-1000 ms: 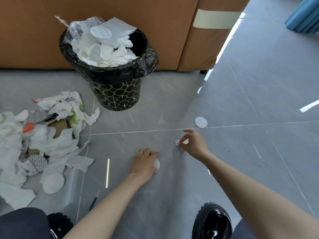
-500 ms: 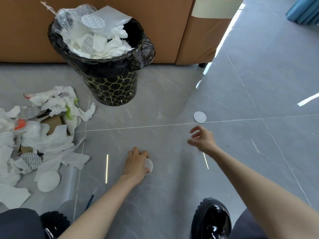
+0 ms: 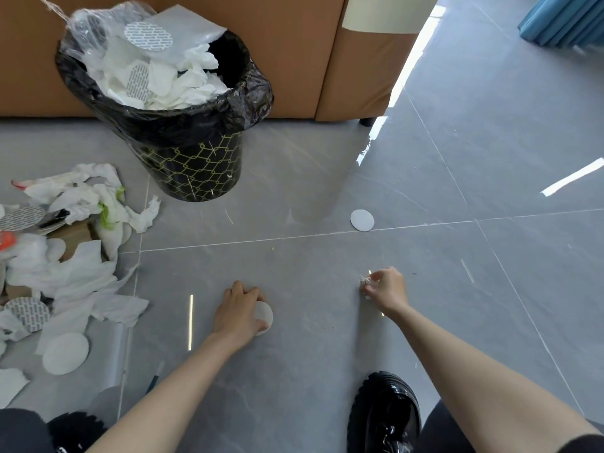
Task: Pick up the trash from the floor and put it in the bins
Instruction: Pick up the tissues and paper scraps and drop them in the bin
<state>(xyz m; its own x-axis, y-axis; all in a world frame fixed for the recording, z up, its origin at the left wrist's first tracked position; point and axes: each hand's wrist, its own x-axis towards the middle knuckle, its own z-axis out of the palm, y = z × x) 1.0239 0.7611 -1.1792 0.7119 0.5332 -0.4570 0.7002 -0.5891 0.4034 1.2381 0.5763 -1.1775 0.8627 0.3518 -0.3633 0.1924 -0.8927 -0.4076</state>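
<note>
On the grey tile floor (image 3: 294,371), before the brown cardboard boxes (image 3: 294,44), stands the black bin (image 3: 196,171), heaped almost to its rim with tissue. At its left lies a big pile of tissues (image 3: 75,266), well apart from both hands. The left hand (image 3: 237,313) curls its fingers over a flat white disc (image 3: 264,317) on the tile. The right hand (image 3: 387,287) pinches a small crumpled scrap (image 3: 364,282). A second disc (image 3: 362,220) lies further away, on the tile seam. I judge the discs to be light and thin, hard to lift from smooth tile, so they are best taken at the edge. The scrap looks soft. The full bin may let things slide off.
</note>
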